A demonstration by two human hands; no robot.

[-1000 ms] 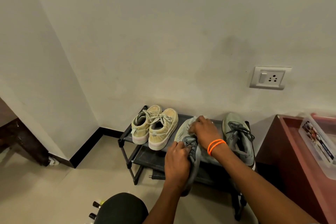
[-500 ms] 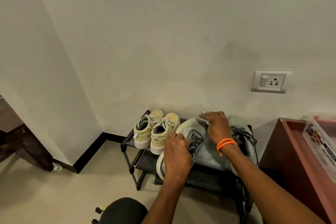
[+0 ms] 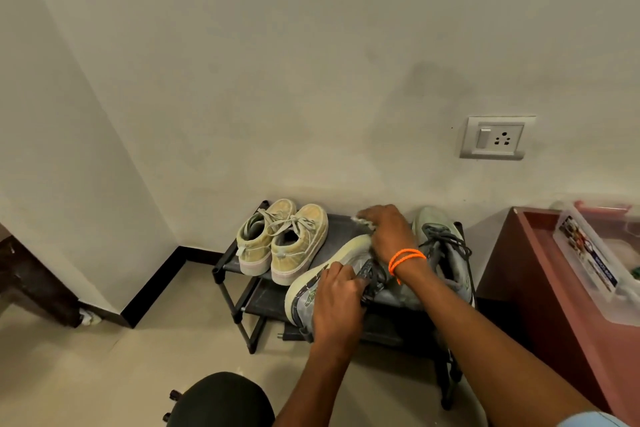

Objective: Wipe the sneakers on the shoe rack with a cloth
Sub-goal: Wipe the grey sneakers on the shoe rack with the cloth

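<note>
hands are working low in the middle of the frame. left hand [image 3: 341,305] is gripping a grey sneaker [image 3: 346,274] tipped on its side over the black shoe rack [image 3: 225,263]. right hand [image 3: 389,232] is curling around a small cloth [image 3: 363,220], pressing it on the sneaker's toe. another grey sneaker [image 3: 446,253] is sitting to the right. two tan sneakers [image 3: 282,239] are sitting to the left.
</note>
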